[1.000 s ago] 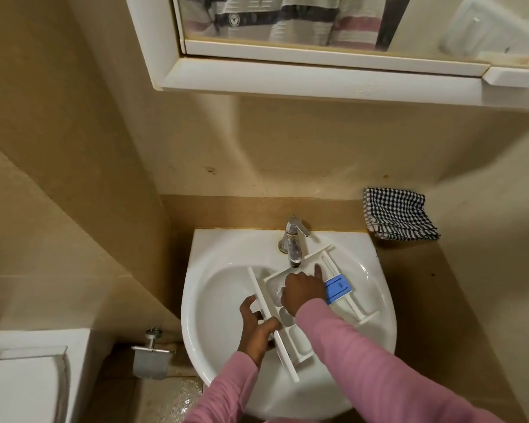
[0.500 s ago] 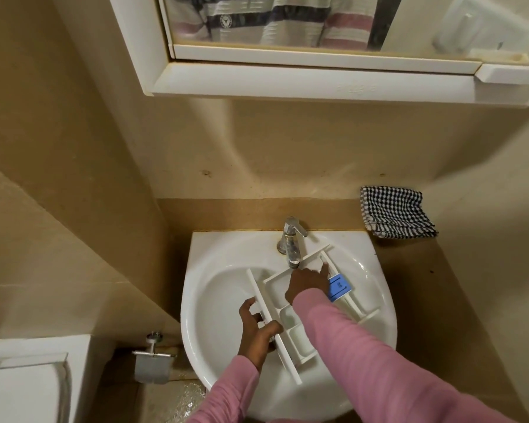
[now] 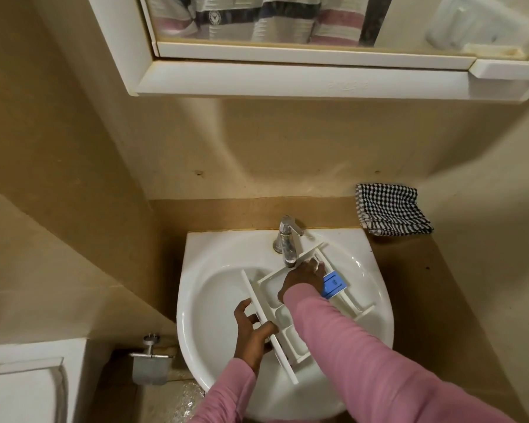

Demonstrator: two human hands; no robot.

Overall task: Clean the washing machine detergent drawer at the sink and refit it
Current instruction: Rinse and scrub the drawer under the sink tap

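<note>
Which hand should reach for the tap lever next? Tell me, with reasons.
Right, probably. The right hand rests inside the drawer right by the tap, so the lever is a short reach. The left hand grips the drawer's front edge, steadying it in the sink.

Walls: beige tiles (image 3: pixel 74 148), evenly lit.
Cabinet: white-framed mirror cabinet (image 3: pixel 287 83) at 12 o'clock, high on the wall.
Ledge: brown ledge (image 3: pixel 446 270) at 3 o'clock, with a black-and-white checked cloth (image 3: pixel 391 210) on it.
Toilet: white cistern (image 3: pixel 22 383) at 8 o'clock; metal paper holder (image 3: pixel 149 366) just beside it.
Floor: glinting floor (image 3: pixel 168 401) at 7 o'clock.
</note>
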